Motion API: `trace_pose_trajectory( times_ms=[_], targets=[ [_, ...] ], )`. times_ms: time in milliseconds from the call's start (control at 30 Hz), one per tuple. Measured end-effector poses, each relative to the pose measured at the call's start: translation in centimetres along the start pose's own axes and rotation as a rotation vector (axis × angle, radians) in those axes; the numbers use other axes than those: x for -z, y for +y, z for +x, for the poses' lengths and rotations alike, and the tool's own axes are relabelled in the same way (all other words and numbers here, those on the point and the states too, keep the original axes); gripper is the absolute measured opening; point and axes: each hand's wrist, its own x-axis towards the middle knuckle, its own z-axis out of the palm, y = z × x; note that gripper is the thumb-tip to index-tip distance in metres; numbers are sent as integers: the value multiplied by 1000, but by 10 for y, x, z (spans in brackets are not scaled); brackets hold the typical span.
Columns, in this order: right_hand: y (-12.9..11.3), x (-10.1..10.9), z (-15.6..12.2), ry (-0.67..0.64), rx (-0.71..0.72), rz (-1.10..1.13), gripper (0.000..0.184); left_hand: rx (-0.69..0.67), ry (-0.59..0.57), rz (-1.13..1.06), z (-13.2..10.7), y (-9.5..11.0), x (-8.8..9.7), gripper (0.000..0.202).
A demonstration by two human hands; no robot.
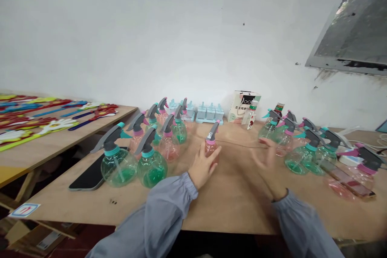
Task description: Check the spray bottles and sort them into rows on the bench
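Note:
My left hand (203, 166) is wrapped round the lower part of a pink spray bottle (211, 149) with a grey trigger head, standing upright mid-table. The hand hides much of the bottle's body. To the right, my right hand (267, 161) is smeared by motion. Its fingers look apart, with nothing visible in them, close to a group of spray bottles. In that group are a green spray bottle (298, 161) and a pink spray bottle (347, 185). Left of my left hand stands another group, including a green spray bottle (152, 169) and a pink spray bottle (169, 147).
A black phone (89, 173) lies left, behind the green bottles; another phone (347, 179) is at right. Pale blue ice-pop molds (210, 113), a printed box (243, 107) and a small bottle (250, 115) stand by the wall. Colourful hand-shaped sticks (57, 125) cover a side table.

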Motion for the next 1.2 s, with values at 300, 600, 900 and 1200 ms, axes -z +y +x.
trace_pose_trajectory(
  times_ms=[300, 600, 900, 1200],
  targets=[
    [-56, -97, 5, -292, -282, 425, 83, -172, -146, 35, -19, 32, 18, 48],
    [-38, -91, 5, -234, -340, 436, 66, 340, 1032, 99, -74, -22, 128, 39],
    [-31, -78, 10, -342, -400, 573, 42, 319, 357, 259, -90, -62, 75, 70],
    [-34, -71, 15, -467, -440, 705, 47, 325, -98, 69, 0, -16, 51, 73]
  ],
)
